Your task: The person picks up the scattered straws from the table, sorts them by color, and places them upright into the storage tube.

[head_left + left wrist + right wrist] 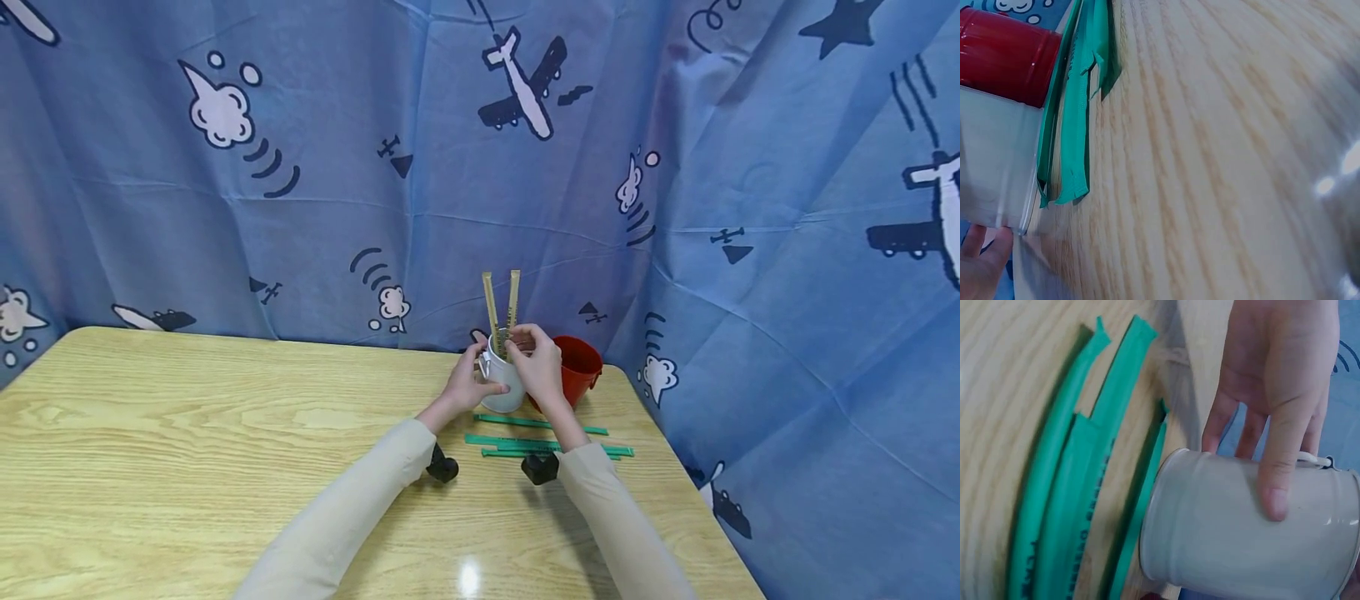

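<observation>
A small white metal pail (501,392) stands upright at the back of the table. My left hand (463,385) grips its left side, and in the right wrist view the left thumb (1275,487) lies along the wall. Two tan paper stick packets (491,302) poke up out of the pail. At the rim, my right hand (538,367) pinches the right-hand tan stick packet (513,298) between thumb and fingers. The lower ends of both packets are hidden inside. In the left wrist view my left fingertips (999,250) touch the pail (997,162).
Right behind the right hand stands a red pail (581,367). Several green stick packets (517,442) lie on the wooden table (225,433) in front of the pails. A blue patterned curtain (337,167) hangs behind and to the right.
</observation>
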Demonstrator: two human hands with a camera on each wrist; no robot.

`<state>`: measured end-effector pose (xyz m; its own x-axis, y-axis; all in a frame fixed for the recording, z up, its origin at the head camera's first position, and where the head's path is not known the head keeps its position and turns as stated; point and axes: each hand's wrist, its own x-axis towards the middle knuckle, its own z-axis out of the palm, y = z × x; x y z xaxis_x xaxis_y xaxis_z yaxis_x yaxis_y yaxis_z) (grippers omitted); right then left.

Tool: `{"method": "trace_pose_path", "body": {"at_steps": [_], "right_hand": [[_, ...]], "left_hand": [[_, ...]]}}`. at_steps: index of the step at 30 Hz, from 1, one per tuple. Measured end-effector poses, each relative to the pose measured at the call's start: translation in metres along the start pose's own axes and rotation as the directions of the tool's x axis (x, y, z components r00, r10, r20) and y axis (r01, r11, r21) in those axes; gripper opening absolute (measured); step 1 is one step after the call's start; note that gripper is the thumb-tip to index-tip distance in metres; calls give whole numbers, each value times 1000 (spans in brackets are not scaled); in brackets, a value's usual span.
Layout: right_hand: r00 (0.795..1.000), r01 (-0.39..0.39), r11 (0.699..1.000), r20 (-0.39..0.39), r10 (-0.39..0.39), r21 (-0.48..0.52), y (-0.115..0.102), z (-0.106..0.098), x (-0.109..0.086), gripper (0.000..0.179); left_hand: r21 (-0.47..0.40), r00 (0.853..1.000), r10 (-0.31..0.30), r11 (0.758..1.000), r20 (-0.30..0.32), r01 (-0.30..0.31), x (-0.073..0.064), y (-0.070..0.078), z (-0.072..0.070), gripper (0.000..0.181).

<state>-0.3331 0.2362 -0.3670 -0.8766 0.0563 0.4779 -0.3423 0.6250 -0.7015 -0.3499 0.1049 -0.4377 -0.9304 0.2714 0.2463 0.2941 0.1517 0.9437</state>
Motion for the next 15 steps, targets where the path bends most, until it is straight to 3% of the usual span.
{"method": "trace_pose_path", "body": {"at_steps": [6,15], "right_hand": [[999,42,999,-9,-42,7,4,-10,-3,20],[969,237,965,-37,-242,-113,29,-36,-5,40]], "left_hand": [[-8,1000,2,1000,-9,-2,-1,2,0,84],[17,999,-35,999,-12,35,-4,8,2,84]]}}
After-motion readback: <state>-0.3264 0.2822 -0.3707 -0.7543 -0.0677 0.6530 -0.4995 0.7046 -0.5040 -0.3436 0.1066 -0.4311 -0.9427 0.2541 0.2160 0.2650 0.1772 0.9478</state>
